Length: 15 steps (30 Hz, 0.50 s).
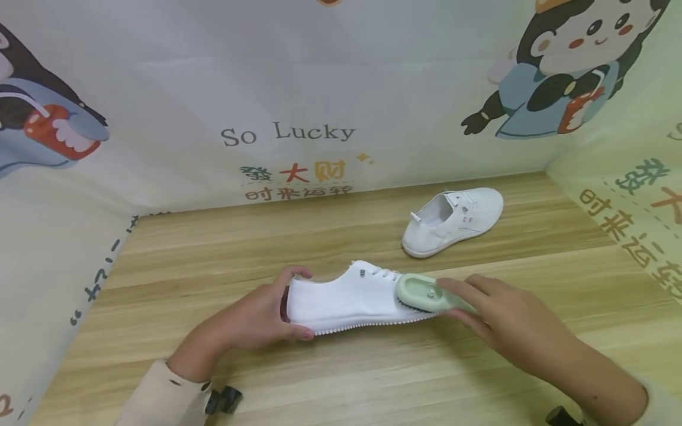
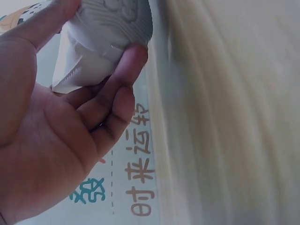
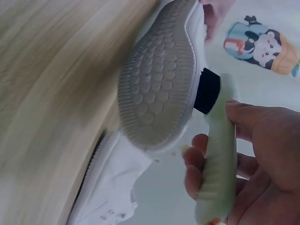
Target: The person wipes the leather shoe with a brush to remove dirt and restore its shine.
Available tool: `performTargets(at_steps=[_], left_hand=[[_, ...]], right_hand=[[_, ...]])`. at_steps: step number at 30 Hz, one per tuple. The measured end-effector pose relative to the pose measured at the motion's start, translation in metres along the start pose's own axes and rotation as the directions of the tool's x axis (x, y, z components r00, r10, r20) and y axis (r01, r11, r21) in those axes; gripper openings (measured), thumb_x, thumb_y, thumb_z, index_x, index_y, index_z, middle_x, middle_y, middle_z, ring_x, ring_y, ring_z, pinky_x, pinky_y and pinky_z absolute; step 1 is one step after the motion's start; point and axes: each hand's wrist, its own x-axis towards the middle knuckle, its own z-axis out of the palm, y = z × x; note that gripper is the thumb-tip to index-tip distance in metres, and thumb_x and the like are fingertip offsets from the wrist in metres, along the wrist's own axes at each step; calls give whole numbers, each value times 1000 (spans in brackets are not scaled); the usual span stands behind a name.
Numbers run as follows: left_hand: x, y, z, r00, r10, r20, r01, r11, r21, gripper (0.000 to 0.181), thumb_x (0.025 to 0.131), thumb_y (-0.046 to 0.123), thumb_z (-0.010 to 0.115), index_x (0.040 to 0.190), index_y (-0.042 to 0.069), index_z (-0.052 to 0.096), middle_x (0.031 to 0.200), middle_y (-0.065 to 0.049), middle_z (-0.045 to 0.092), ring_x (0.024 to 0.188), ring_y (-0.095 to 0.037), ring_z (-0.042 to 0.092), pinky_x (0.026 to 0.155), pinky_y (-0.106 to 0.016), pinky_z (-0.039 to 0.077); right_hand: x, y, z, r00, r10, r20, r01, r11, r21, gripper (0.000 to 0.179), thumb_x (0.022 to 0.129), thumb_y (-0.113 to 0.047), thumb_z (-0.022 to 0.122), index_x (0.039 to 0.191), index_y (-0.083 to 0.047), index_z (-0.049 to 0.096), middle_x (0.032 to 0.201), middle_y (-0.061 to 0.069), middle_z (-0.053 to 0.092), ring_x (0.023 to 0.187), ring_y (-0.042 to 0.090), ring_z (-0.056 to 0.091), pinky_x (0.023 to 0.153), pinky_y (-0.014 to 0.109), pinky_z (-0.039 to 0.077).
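A white lace-up shoe is held on its side above the wooden table, its toe to the right. My left hand grips it at the heel, thumb on the sole edge and fingers on the far side. In the right wrist view the shoe's dotted sole faces the camera. My right hand holds a pale green brush by its handle. The brush's dark bristles touch the shoe's upper near the toe. In the left wrist view, the left fingers curl round the heel.
A second white shoe stands upright at the back right of the wooden table. Printed white sheeting with cartoon figures and lettering walls the table at the back and sides.
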Motion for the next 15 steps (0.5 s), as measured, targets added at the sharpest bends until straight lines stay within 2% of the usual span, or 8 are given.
performTargets(at_steps=[2, 4, 8, 15], left_hand=[[-2, -1, -1, 999, -9, -30, 10, 999, 30, 94, 73, 39, 90, 144, 19, 31, 95, -1, 64, 83, -14, 59, 77, -27, 47], [-3, -1, -2, 998, -12, -58, 15, 998, 59, 94, 72, 38, 90, 143, 18, 32, 94, -1, 64, 81, -13, 59, 75, -27, 47], [-2, 1, 0, 995, 7, -95, 6, 991, 133, 92, 71, 38, 91, 140, 18, 34, 93, -1, 64, 77, -12, 58, 72, -27, 48], [0, 5, 6, 995, 38, -91, -12, 964, 266, 89, 66, 40, 93, 134, 21, 39, 94, 1, 64, 76, -10, 58, 71, -30, 48]], right_hand=[[-2, 2, 1, 1000, 23, 19, -23, 1000, -8, 38, 97, -35, 65, 130, -17, 62, 97, 1, 71, 80, 15, 68, 64, 34, 56], [-4, 3, 2, 998, 53, 44, -53, 999, -6, 45, 88, -24, 76, 130, -17, 61, 98, 3, 72, 79, 17, 70, 63, 35, 56], [-7, 3, 4, 988, 119, 100, -122, 992, 24, 48, 86, -21, 78, 130, -17, 59, 100, 4, 72, 78, 17, 69, 62, 36, 56], [-13, 7, 5, 969, 177, 171, -193, 978, 84, 43, 90, -22, 74, 130, -15, 60, 109, 9, 73, 88, 22, 71, 71, 41, 58]])
